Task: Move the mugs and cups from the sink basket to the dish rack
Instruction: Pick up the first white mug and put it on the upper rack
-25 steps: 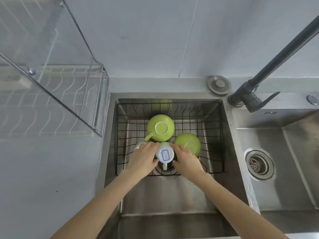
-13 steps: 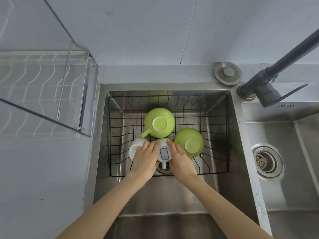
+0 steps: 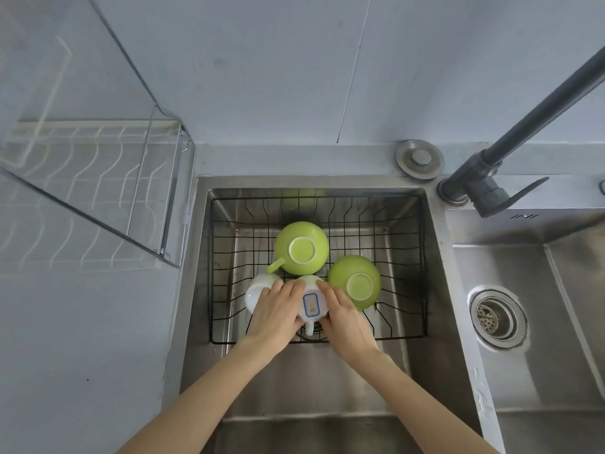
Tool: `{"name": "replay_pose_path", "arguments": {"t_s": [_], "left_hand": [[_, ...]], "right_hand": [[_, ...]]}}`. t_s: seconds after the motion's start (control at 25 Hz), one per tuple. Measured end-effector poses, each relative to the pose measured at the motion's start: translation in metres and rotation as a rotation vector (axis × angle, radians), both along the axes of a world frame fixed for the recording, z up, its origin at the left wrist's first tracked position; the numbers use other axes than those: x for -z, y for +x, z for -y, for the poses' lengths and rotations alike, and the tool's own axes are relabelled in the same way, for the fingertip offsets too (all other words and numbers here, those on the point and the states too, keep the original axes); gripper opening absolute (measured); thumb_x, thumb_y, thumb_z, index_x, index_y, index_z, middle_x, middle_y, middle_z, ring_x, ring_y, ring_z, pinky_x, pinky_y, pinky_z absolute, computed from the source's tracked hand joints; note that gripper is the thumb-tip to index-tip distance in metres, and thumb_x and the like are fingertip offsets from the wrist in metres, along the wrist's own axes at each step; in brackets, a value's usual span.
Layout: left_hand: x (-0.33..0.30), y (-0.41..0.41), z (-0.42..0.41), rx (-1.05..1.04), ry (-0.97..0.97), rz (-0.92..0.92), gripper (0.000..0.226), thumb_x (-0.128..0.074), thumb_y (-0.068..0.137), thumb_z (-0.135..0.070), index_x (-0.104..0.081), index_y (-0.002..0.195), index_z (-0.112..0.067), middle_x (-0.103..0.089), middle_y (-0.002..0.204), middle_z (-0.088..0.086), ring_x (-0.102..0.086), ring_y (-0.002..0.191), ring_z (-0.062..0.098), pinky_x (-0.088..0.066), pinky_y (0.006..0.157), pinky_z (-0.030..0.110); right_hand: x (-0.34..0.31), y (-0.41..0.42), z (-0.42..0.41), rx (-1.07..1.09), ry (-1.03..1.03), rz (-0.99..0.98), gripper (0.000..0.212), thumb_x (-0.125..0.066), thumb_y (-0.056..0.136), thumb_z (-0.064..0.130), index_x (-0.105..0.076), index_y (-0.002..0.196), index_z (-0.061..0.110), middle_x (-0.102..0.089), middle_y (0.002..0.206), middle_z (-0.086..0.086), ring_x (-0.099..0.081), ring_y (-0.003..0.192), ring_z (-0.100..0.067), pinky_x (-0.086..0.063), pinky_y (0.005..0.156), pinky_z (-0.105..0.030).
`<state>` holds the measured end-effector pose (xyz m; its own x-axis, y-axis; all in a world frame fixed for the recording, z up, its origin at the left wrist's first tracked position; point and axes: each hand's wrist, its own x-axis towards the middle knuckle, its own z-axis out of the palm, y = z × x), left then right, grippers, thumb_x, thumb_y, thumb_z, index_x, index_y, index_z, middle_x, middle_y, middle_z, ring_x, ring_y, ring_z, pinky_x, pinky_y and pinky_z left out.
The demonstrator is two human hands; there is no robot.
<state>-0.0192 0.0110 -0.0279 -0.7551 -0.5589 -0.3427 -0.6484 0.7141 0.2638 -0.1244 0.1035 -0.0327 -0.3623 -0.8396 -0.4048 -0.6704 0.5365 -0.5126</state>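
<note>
A black wire sink basket (image 3: pixel 406 257) sits in the left sink bowl. In it, two green cups stand upside down: one with a handle (image 3: pixel 301 248) at the middle, one (image 3: pixel 355 282) to its right. A white mug with a blue-framed label (image 3: pixel 312 303) lies between my hands. My left hand (image 3: pixel 278 311) grips its left side and my right hand (image 3: pixel 343 317) its right side. Another white cup (image 3: pixel 257 290) shows partly behind my left hand. The white wire dish rack (image 3: pixel 98 178) stands on the counter to the left.
A dark faucet (image 3: pixel 510 132) reaches over from the upper right. A round metal cap (image 3: pixel 420 159) sits behind the sink. The right bowl has a drain strainer (image 3: pixel 496 317). A metal frame bar (image 3: pixel 163 188) edges the rack beside the sink.
My hands have stayed around the white labelled mug. The view has shifted, so the sink and rack sit a little lower and to the right in the frame.
</note>
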Motion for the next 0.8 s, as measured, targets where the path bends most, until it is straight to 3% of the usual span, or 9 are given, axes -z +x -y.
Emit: {"name": "replay_pose_path", "arguments": {"t_s": [0.24, 0.36, 0.48, 0.64, 0.8], "left_hand": [[-0.049, 0.01, -0.004, 0.05, 0.016, -0.212, 0.06, -0.059, 0.081, -0.031, -0.032, 0.132, -0.015, -0.044, 0.136, 0.001, -0.039, 0.123, 0.022, -0.036, 0.099, 0.034], [-0.079, 0.026, -0.005, 0.05, 0.093, -0.413, 0.062, -0.065, 0.077, -0.029, -0.036, 0.131, -0.018, -0.045, 0.135, -0.002, -0.04, 0.121, 0.019, -0.033, 0.097, 0.027], [-0.106, 0.05, -0.006, 0.014, 0.236, -0.574, 0.063, -0.07, 0.073, -0.029, -0.04, 0.128, -0.027, -0.042, 0.125, -0.013, -0.04, 0.113, 0.006, -0.032, 0.09, 0.018], [-0.133, 0.082, -0.008, -0.009, 0.311, -0.686, 0.066, -0.074, 0.07, -0.029, -0.042, 0.128, -0.025, -0.038, 0.119, -0.016, -0.043, 0.108, 0.001, -0.031, 0.087, 0.001], [-0.158, 0.115, -0.007, -0.064, 0.408, -0.805, 0.06, -0.074, 0.071, -0.026, -0.045, 0.124, -0.031, -0.046, 0.121, -0.006, -0.05, 0.112, 0.007, -0.044, 0.096, 0.023]], "right_hand": [[-0.061, 0.002, -0.017, 0.04, -0.193, -0.017, 0.055, -0.053, 0.086, 0.013, -0.033, 0.137, 0.021, -0.047, 0.135, -0.001, -0.058, 0.104, -0.03, -0.047, 0.069, -0.035], [-0.092, 0.008, -0.025, 0.015, -0.317, -0.005, 0.059, -0.061, 0.082, 0.01, -0.038, 0.136, 0.021, -0.05, 0.132, 0.0, -0.057, 0.109, -0.024, -0.05, 0.081, -0.035], [-0.122, 0.019, -0.033, -0.028, -0.378, 0.021, 0.061, -0.065, 0.079, 0.011, -0.04, 0.134, 0.022, -0.048, 0.132, 0.003, -0.054, 0.112, -0.02, -0.048, 0.093, -0.033], [-0.158, 0.036, -0.036, -0.085, -0.417, 0.023, 0.067, -0.071, 0.076, 0.019, -0.04, 0.134, 0.024, -0.046, 0.132, 0.009, -0.049, 0.107, -0.003, -0.039, 0.089, -0.012], [-0.188, 0.063, -0.036, -0.08, -0.474, 0.093, 0.066, -0.07, 0.076, 0.019, -0.039, 0.134, 0.03, -0.05, 0.122, 0.016, -0.05, 0.108, 0.001, -0.04, 0.096, -0.019]]}}
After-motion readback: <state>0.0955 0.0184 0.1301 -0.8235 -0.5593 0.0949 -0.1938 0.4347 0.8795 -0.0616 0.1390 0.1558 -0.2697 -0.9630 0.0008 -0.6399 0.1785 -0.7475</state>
